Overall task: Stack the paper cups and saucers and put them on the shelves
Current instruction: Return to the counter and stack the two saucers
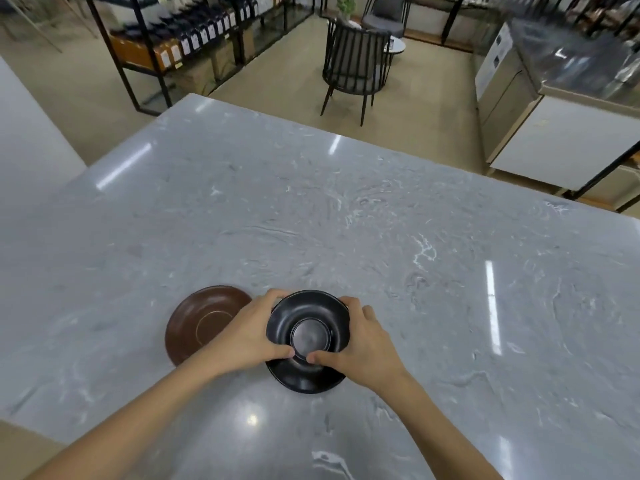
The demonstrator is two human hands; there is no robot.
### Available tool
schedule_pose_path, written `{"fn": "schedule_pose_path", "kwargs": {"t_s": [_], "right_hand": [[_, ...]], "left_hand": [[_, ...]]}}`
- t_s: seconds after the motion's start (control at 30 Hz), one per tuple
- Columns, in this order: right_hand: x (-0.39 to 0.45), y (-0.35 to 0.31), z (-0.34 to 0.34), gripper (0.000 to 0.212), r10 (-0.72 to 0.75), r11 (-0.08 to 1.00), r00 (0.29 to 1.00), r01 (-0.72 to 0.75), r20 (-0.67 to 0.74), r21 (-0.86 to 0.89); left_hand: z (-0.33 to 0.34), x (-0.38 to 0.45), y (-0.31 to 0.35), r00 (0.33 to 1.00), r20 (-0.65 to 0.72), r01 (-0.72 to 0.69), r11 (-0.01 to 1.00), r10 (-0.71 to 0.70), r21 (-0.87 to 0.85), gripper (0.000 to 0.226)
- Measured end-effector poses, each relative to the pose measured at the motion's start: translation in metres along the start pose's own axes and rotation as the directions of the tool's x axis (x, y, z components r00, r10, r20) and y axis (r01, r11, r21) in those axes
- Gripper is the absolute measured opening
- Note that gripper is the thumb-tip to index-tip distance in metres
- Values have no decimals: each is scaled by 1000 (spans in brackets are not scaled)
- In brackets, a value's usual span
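Note:
A black saucer [308,323] is gripped at its rim by both hands, above a second black saucer [304,379] that lies on the grey marble counter [346,220]. My left hand [242,336] clasps its left edge, thumb on the near rim. My right hand [360,339] clasps its right edge the same way. A brown saucer [199,320] lies flat on the counter just left of my left hand, partly hidden by it. No paper cups are in view.
Past the counter's far edge stand a black metal shelf [162,39] with dark bottles and boxes at the back left, a dark slatted chair [353,64] in the middle, and a steel and white counter unit [554,109] at the right.

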State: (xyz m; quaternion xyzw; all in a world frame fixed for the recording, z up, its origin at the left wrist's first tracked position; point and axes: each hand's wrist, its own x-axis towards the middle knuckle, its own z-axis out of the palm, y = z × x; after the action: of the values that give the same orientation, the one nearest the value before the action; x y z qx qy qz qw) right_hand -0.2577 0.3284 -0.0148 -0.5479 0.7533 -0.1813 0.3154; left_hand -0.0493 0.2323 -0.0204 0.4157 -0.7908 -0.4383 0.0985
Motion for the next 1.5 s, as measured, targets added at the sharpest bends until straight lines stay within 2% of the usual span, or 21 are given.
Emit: {"fn": "schedule_pose_path", "kwargs": {"t_s": [0.4, 0.7, 0.8, 1.0, 1.13, 1.27, 1.5], "right_hand": [[23, -71, 60, 102, -17, 1000, 1000, 17, -12, 22], [35, -103, 96, 104, -34, 999, 998, 32, -61, -37], [36, -108, 105, 100, -32, 997, 996, 26, -82, -67], [35, -114, 114, 94, -22, 992, 989, 3, -143, -128], [31, -115, 119, 93, -21, 986, 987, -6, -159, -167], [27, -114, 123, 94, -12, 982, 988, -18, -157, -187], [27, -112, 128, 98, 1, 982, 986, -32, -165, -187]], "left_hand": [[-64, -25, -64, 998, -44, 47, 998, -45, 48, 92], [-91, -36, -93, 993, -96, 79, 993, -70, 91, 96], [-94, -36, -97, 988, -85, 137, 986, -129, 93, 101], [-95, -34, -100, 987, -88, 151, 973, -137, 172, 97], [-92, -36, -100, 976, -100, 212, 946, -193, 246, 99], [-91, -38, -96, 971, -105, 235, 923, -213, 304, 94], [-92, -39, -98, 965, -102, 261, 902, -241, 344, 104]]}}
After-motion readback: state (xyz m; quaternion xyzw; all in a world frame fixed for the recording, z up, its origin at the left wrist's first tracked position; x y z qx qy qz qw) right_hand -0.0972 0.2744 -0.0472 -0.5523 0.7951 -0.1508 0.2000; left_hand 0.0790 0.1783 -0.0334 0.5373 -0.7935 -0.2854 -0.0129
